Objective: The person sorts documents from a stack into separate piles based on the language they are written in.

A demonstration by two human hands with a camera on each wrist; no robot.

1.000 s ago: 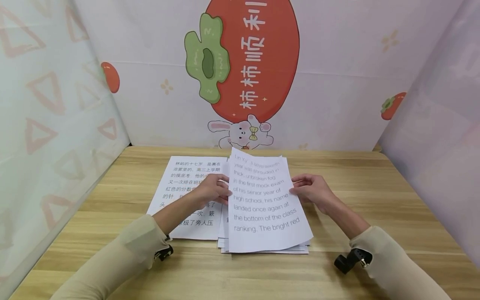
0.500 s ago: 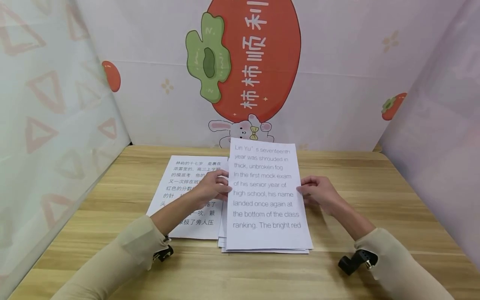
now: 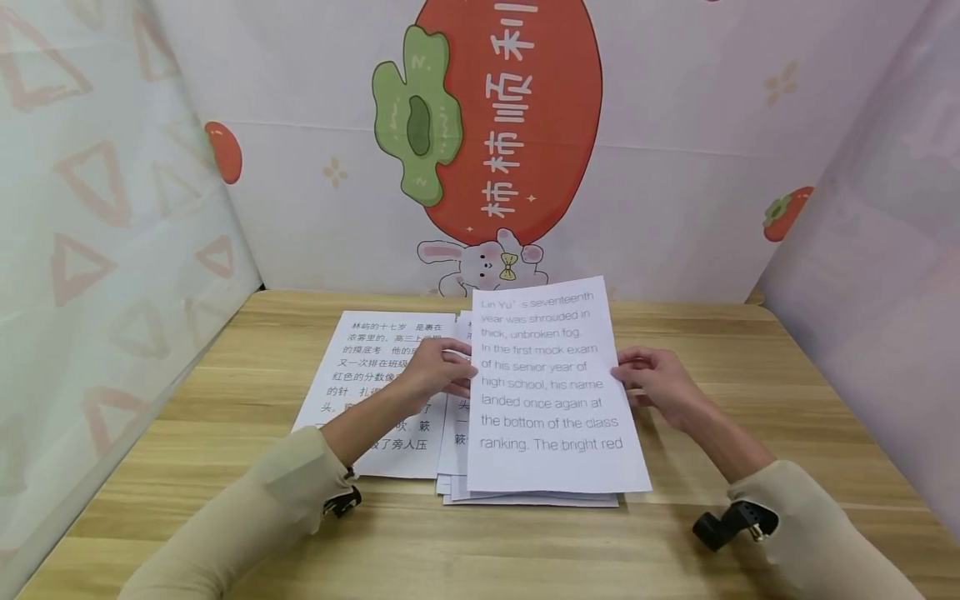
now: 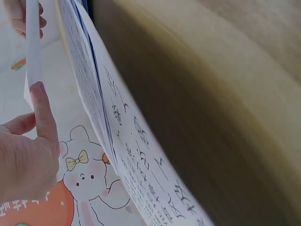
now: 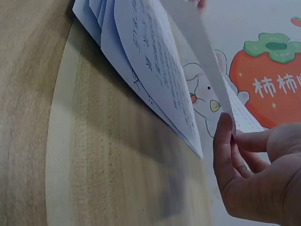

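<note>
The head camera looks forward and down from above and behind the left hand (image 3: 431, 375) and right hand (image 3: 662, 385), far enough back to include both sleeves (image 3: 240, 508) and the backdrop (image 3: 675, 183) beyond the hands. Each wrist camera sits close to its own hand, facing forward, turned sideways, and skims the papers (image 4: 136, 160) below at a grazing angle. The wrist views share the held sheet (image 3: 551, 468) and printed rabbit (image 3: 483, 265), and each catches the opposite hand's fingers.
</note>
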